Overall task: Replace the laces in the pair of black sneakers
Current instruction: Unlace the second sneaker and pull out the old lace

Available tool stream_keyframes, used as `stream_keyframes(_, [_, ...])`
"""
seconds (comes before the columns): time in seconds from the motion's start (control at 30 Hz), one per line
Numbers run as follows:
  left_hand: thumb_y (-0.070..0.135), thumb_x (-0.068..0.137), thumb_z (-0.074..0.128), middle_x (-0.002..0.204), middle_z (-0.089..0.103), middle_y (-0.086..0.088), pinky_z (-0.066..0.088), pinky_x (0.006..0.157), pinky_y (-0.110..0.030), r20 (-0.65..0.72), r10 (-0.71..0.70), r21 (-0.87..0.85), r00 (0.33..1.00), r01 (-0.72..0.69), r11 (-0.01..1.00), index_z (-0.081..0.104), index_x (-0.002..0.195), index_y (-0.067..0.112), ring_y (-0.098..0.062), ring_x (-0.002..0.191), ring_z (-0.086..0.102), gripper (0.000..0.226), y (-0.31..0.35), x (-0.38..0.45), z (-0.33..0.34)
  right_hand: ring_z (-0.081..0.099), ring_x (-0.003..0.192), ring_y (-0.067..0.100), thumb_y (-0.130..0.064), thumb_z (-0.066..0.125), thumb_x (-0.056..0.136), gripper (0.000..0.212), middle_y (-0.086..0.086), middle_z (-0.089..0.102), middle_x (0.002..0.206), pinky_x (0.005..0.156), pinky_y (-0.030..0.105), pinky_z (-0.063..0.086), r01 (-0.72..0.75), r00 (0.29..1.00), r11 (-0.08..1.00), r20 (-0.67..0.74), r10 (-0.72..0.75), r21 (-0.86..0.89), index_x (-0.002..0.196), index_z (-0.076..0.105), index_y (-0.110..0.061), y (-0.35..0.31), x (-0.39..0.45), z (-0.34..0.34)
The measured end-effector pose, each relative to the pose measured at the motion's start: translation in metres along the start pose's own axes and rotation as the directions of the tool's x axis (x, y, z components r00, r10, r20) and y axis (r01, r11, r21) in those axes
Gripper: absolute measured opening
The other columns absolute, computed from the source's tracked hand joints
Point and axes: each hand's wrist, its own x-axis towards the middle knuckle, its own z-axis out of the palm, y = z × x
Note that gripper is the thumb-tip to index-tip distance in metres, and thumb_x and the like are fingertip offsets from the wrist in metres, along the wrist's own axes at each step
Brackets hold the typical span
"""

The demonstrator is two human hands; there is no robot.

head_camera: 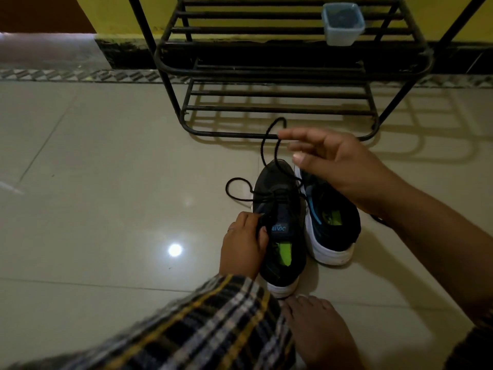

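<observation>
Two black sneakers with white soles stand side by side on the tiled floor, toes pointing away from me. My left hand [244, 243] grips the left sneaker [282, 236] at its collar beside the tongue, thumb on the inner edge. A black lace [264, 148] runs from this shoe's front eyelets. One part lies in a loop on the floor to the left. Another part rises in a tall loop to the fingertips of my right hand [338, 164], which holds it up above the shoes' toes. The right sneaker [333, 228], with a blue stripe, is partly hidden under my right wrist.
A black metal shoe rack [280, 110] stands just beyond the shoes against a yellow wall, with a clear plastic container [342, 24] on an upper shelf. My bare foot [317, 329] rests behind the left sneaker's heel. A dark cord end [378, 218] peeks out past my right forearm.
</observation>
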Motion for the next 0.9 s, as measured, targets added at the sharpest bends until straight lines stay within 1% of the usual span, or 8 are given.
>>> stream_keyframes(0.07, [0.034, 0.087, 0.035, 0.105, 0.054, -0.007, 0.048, 0.077, -0.045, -0.003, 0.005, 0.002, 1.0, -0.005, 1.0, 0.057, 0.11, 0.012, -0.027, 0.09, 0.055, 0.039, -0.001, 0.0, 0.0, 0.046, 0.123, 0.006, -0.018, 0.056, 0.093, 0.041, -0.006, 0.048, 0.136, 0.104, 0.019, 0.036, -0.031, 0.999, 0.925, 0.018, 0.041, -0.379, 0.132, 0.052, -0.028, 0.022, 0.005, 0.003])
stream_keyframes(0.13, [0.037, 0.087, 0.033, 0.106, 0.054, -0.006, 0.048, 0.077, -0.045, -0.003, 0.005, 0.003, 1.0, -0.005, 1.0, 0.056, 0.111, 0.013, -0.027, 0.09, 0.054, 0.041, -0.001, 0.0, 0.0, 0.037, 0.132, 0.017, -0.022, 0.053, 0.094, 0.046, 0.002, 0.043, 0.142, 0.104, 0.021, 0.027, -0.068, 0.99, 0.776, 0.054, 0.13, -0.626, 0.139, 0.044, -0.022, 0.043, 0.006, 0.008])
stream_keyframes(0.23, [0.047, 0.083, 0.024, 0.107, 0.054, -0.006, 0.048, 0.078, -0.044, -0.007, 0.005, -0.003, 1.0, -0.005, 1.0, 0.056, 0.113, 0.014, -0.027, 0.091, 0.055, 0.055, 0.0, 0.0, 0.0, 0.039, 0.127, 0.026, -0.025, 0.05, 0.095, 0.042, 0.011, 0.051, 0.133, 0.102, 0.033, 0.032, -0.057, 0.975, 0.508, 0.062, 0.216, -0.86, 0.135, 0.045, -0.015, 0.071, 0.0, 0.015])
stream_keyframes(0.3, [0.048, 0.081, 0.022, 0.108, 0.054, -0.006, 0.048, 0.079, -0.044, -0.005, 0.0, -0.001, 1.0, 0.0, 1.0, 0.057, 0.113, 0.013, -0.026, 0.093, 0.055, 0.059, -0.001, 0.0, 0.001, 0.042, 0.121, 0.026, -0.026, 0.049, 0.094, 0.038, 0.008, 0.056, 0.125, 0.1, 0.034, 0.029, -0.001, 0.975, 0.371, 0.081, 0.207, -0.929, 0.13, 0.047, -0.015, 0.084, -0.005, 0.02])
stream_keyframes(0.5, [0.047, 0.083, 0.024, 0.108, 0.055, -0.006, 0.048, 0.08, -0.044, -0.004, -0.008, 0.004, 1.0, 0.008, 1.0, 0.057, 0.113, 0.013, -0.026, 0.092, 0.054, 0.056, 0.0, 0.0, 0.001, 0.042, 0.118, 0.024, -0.027, 0.051, 0.093, 0.041, 0.006, 0.06, 0.118, 0.099, 0.031, 0.023, -0.043, 0.99, 0.442, 0.021, 0.139, -0.896, 0.134, 0.046, -0.02, 0.093, -0.004, 0.031])
stream_keyframes(0.77, [0.041, 0.087, 0.03, 0.109, 0.054, -0.006, 0.047, 0.08, -0.044, 0.003, -0.007, 0.013, 1.0, 0.007, 1.0, 0.057, 0.114, 0.013, -0.026, 0.092, 0.054, 0.047, 0.0, 0.0, 0.001, 0.048, 0.104, 0.025, -0.021, 0.049, 0.093, 0.012, 0.004, 0.062, 0.101, 0.085, 0.033, 0.032, -0.004, 0.996, 0.361, 0.029, 0.087, -0.933, 0.101, 0.056, -0.017, 0.089, 0.006, 0.032])
stream_keyframes(0.83, [0.045, 0.085, 0.026, 0.108, 0.054, -0.006, 0.047, 0.079, -0.043, -0.001, 0.0, 0.016, 1.0, 0.0, 1.0, 0.056, 0.114, 0.013, -0.026, 0.092, 0.054, 0.053, 0.0, 0.0, 0.0, 0.05, 0.103, 0.026, -0.022, 0.049, 0.094, 0.012, 0.004, 0.062, 0.102, 0.084, 0.034, 0.033, -0.039, 0.998, 0.432, -0.018, 0.052, -0.901, 0.1, 0.058, -0.017, 0.09, 0.009, 0.033])
stream_keyframes(0.9, [0.049, 0.082, 0.021, 0.107, 0.054, -0.005, 0.048, 0.078, -0.043, -0.002, 0.004, 0.019, 1.0, -0.004, 1.0, 0.056, 0.113, 0.013, -0.026, 0.091, 0.054, 0.059, 0.0, 0.0, 0.001, 0.05, 0.105, 0.026, -0.023, 0.051, 0.093, 0.017, 0.005, 0.059, 0.106, 0.086, 0.036, 0.037, -0.071, 0.997, 0.575, -0.082, 0.008, -0.815, 0.105, 0.061, -0.017, 0.085, 0.012, 0.034])
